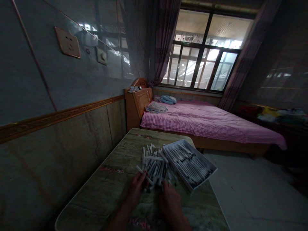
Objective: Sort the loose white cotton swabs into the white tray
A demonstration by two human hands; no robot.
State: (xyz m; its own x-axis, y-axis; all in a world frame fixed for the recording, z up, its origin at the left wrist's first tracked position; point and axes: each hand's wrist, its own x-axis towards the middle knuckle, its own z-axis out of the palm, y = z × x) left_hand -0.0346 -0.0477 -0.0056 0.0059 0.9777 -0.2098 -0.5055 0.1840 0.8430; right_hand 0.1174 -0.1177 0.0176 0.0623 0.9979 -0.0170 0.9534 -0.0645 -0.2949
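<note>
A loose heap of thin white sticks with dark sections lies on the marble-patterned tabletop. Just right of it sits a shallow white tray, tilted slightly in view and packed with similar sticks in rows. My left hand is at the heap's near edge, its fingers pinching a white stick. My right hand rests beside the heap's near right side, its fingertips among the sticks. Those fingertips are partly hidden, so I cannot tell whether they grip anything.
The table's left side runs close to a tiled wall with a wall socket. Beyond the table stands a bed with a pink checked sheet. A tiled floor lies to the right, and a window is at the back.
</note>
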